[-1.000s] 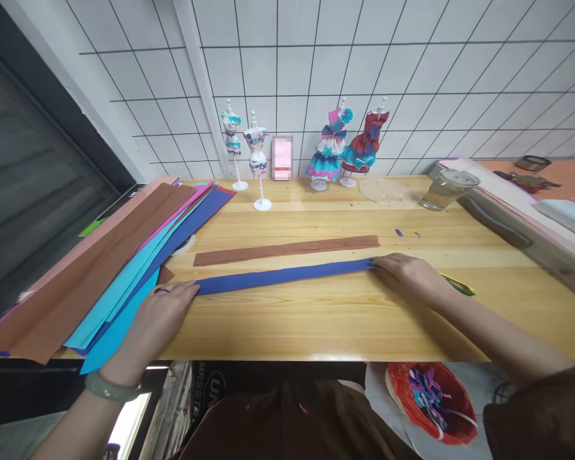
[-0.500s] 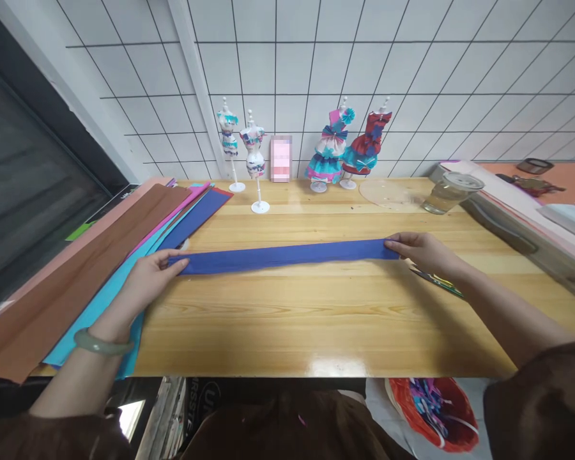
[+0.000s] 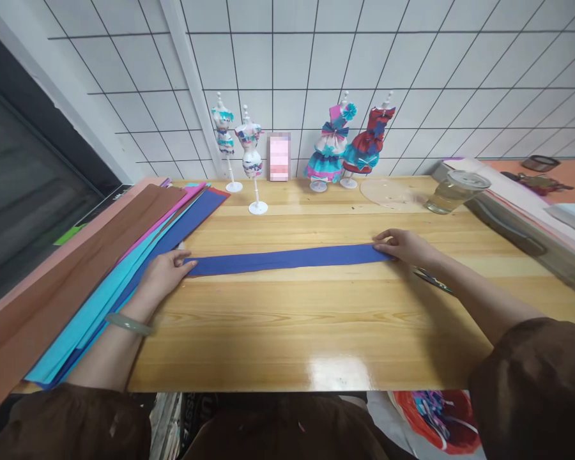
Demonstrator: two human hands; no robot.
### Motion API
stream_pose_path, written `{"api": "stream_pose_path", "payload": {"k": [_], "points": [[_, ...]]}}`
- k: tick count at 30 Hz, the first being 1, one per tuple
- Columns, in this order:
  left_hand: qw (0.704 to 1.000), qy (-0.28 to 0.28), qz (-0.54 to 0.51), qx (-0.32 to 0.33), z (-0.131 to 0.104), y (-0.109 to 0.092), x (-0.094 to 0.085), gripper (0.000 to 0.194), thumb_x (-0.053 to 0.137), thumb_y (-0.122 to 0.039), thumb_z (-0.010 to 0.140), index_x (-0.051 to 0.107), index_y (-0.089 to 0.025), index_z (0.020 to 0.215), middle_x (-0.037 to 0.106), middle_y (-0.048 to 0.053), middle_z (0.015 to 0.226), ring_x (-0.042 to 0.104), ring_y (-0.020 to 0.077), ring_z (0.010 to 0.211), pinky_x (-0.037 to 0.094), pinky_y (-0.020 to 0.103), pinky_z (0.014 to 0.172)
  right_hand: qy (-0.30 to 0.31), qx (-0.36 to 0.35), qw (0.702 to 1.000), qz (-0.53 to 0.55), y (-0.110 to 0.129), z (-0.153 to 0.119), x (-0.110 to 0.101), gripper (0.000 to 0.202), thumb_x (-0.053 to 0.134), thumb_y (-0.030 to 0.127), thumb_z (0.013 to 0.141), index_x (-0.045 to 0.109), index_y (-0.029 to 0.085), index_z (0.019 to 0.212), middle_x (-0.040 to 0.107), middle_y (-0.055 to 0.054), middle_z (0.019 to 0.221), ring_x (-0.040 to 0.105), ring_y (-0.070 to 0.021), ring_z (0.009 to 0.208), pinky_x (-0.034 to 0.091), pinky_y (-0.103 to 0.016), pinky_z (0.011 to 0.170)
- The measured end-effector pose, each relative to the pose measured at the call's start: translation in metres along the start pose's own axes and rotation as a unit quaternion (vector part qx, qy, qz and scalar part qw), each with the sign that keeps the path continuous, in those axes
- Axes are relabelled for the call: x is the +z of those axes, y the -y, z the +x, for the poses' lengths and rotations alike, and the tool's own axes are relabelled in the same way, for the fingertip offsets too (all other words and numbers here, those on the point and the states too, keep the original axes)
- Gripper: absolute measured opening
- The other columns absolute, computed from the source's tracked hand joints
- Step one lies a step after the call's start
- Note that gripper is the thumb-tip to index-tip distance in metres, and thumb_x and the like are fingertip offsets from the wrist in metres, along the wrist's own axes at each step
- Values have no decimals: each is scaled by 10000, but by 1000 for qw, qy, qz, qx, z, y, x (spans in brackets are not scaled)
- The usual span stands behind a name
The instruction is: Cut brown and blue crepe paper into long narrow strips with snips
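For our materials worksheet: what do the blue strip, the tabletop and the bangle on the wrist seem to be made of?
Blue strip: probably crepe paper, matte, thin, lying flat. Tabletop: wood with glossy varnish, showing grain and glare. Bangle: pale green, smooth, possibly jade or glass.

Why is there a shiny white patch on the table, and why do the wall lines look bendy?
Head view: the white patch is lamp glare on the glossy wooden table near its front edge; the wide lens fans and tilts the tile lines; the pink card at the wall is blurred out.
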State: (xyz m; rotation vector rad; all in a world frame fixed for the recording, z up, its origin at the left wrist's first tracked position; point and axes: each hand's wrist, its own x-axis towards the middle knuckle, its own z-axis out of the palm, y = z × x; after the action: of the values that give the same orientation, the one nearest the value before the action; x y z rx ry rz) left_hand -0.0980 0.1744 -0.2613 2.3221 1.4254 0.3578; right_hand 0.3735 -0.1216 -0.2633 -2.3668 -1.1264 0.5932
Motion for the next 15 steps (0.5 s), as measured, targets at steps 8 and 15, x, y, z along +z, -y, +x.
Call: {"api": "stream_pose_path", "payload": {"k": [8, 15], "points": [[998, 55, 14, 27, 6, -1, -4, 332, 518, -489, 695, 603, -175, 760, 550, -12, 616, 487, 136, 558, 320, 229, 504, 71, 12, 997, -23, 3, 9, -5, 362, 599, 542, 659, 592, 185, 716, 596, -3, 550, 542, -139, 458, 433, -266, 469], [994, 36, 22, 100, 3, -1, -9, 285, 532, -454, 689, 589, -180, 738, 595, 17, 744, 539, 152, 668, 381, 233, 588, 22, -46, 996, -75, 3, -2, -8, 402, 556, 589, 681, 616, 195, 734, 630, -12, 617, 550, -143, 527, 398, -253, 508]]}}
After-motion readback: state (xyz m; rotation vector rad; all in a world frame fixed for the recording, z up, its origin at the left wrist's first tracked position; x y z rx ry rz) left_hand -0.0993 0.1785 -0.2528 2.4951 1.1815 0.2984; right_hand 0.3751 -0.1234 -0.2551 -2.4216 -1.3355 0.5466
